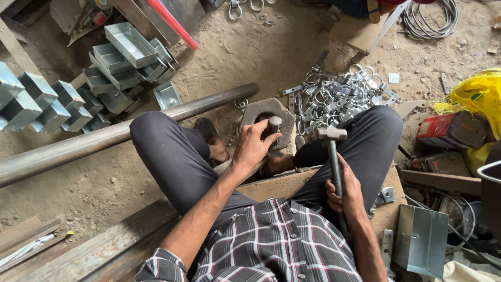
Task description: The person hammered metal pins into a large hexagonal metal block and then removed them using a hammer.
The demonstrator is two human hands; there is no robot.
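Observation:
I sit on the ground with my knees apart. My left hand (254, 144) grips a short steel punch (274, 124) held upright over a thick, rusty hexagonal steel block (255, 109) between my legs. My right hand (343, 190) is closed around the dark handle of a hammer (332, 137), whose steel head hovers just right of the punch, a little apart from it. What lies under the punch tip is hidden by my fingers.
A pile of shiny metal rings and clamps (339, 96) lies beyond my right knee. A long steel pipe (104, 137) crosses the dirt floor at left. Stacked galvanized trays (125, 57) sit beyond it. A yellow bag (477, 94), a red can (443, 129) and folded sheet metal (420, 240) crowd the right.

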